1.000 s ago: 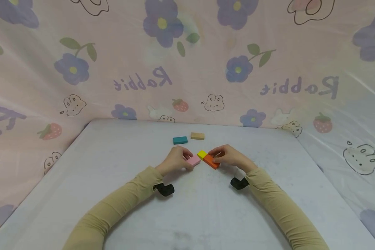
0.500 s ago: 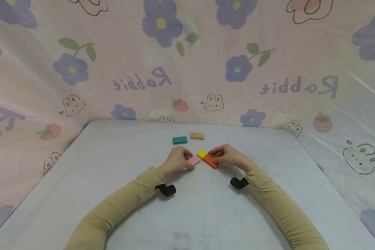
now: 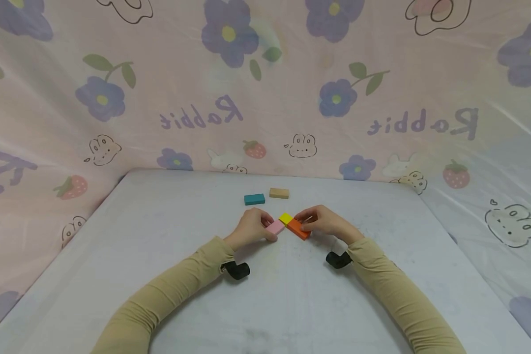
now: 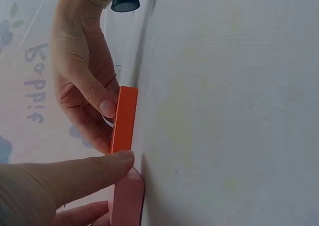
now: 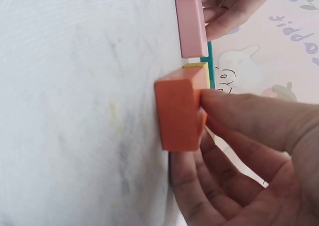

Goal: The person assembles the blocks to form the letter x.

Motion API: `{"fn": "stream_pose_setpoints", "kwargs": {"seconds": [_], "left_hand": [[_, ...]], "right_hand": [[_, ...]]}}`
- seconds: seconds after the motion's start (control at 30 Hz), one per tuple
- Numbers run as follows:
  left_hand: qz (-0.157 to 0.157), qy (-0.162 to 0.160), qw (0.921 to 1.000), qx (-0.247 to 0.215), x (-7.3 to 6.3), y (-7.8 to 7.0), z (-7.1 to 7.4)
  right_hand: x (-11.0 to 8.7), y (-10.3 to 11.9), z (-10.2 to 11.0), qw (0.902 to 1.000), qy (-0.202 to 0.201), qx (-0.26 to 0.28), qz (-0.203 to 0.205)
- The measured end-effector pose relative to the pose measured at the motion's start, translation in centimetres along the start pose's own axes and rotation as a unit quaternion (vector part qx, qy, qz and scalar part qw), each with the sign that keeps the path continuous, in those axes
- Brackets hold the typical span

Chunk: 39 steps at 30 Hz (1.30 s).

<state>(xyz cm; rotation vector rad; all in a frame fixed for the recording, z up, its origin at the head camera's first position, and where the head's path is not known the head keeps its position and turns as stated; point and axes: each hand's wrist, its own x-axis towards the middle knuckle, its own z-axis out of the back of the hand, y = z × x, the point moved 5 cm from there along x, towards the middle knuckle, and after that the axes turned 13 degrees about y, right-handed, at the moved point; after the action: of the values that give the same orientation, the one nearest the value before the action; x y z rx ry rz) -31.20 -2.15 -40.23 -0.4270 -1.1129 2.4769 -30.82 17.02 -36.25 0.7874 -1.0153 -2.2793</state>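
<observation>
Small change over the last second: left hand (image 3: 252, 226) has crept a touch to the right and the pink block (image 3: 275, 226) went with it; right hand (image 3: 325, 221) and the orange block (image 3: 298, 229) sit about where they were. Left is pinching pink, thumb on the near side, fingers on the far side. Right is pinching orange between thumb and fingers. Both blocks are angled on the white surface (image 3: 283, 295), inner ends turned toward each other. Yellow block (image 3: 285, 218) sits at orange's inner end, just beyond pink's tip; no gap to orange that I can make out. For the work in hand, I read it as fine alignment: pink is closer to the orange/yellow pair, but right wrist view shows a sliver of daylight, so not seated. Left wrist view can't confirm, thumb covers the joint. Teal block (image 3: 254, 199) and plain wooden block (image 3: 279, 193) lie farther back, unmoved, neither hand on them.
</observation>
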Motion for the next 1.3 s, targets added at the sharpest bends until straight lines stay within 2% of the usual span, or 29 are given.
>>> {"fn": "stream_pose_setpoints", "kwargs": {"seconds": [0.27,0.9,1.17,1.3], "left_hand": [[-0.005,0.000,1.0000,0.000,-0.1,-0.1,0.0],[-0.017,-0.014,0.9997,0.006,0.0,0.0,-0.1],[-0.003,0.010,0.9989,-0.045,-0.3,0.2,0.7],[0.007,0.027,0.9965,-0.078,0.1,0.4,1.2]], "right_hand": [[1.7,-3.2,0.4,1.0000,-0.008,0.000,-0.001],[2.0,-3.6,0.5,0.9997,-0.017,-0.008,-0.013],[2.0,-3.9,0.6,0.9997,-0.016,-0.006,-0.017],[2.0,-3.9,0.6,0.9998,-0.012,-0.006,-0.013]]}}
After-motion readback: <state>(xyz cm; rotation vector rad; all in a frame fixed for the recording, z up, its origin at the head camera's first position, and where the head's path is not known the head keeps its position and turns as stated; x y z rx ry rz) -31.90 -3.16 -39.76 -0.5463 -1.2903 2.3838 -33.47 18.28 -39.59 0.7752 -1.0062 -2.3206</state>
